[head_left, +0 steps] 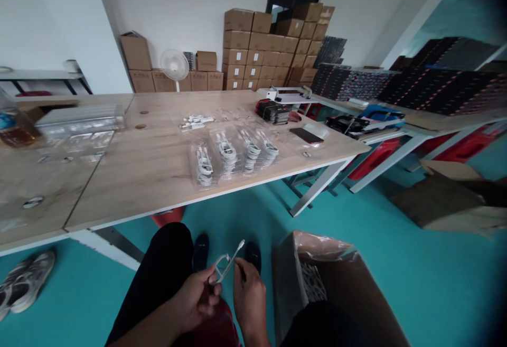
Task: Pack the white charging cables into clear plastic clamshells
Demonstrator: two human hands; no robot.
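Over my lap, my left hand (201,295) pinches one side of a coiled white charging cable (224,269). Close beside it, my right hand (249,289) has its fingers curled at the other side of the cable, near a connector end that points up. Whether the right fingers grip the cable firmly is partly hidden. On the table ahead, several bundles of similar coiled cables (227,151) lie on clear plastic. Farther back sits a loose pile of white cable pieces (197,121).
To my right stands an open cardboard box (285,283) lined with plastic, with white cables inside. The wooden table (158,167) holds a phone (306,135), a strapped dark stack (272,111) and clear trays (81,120). Stacked cartons (257,46) line the wall.
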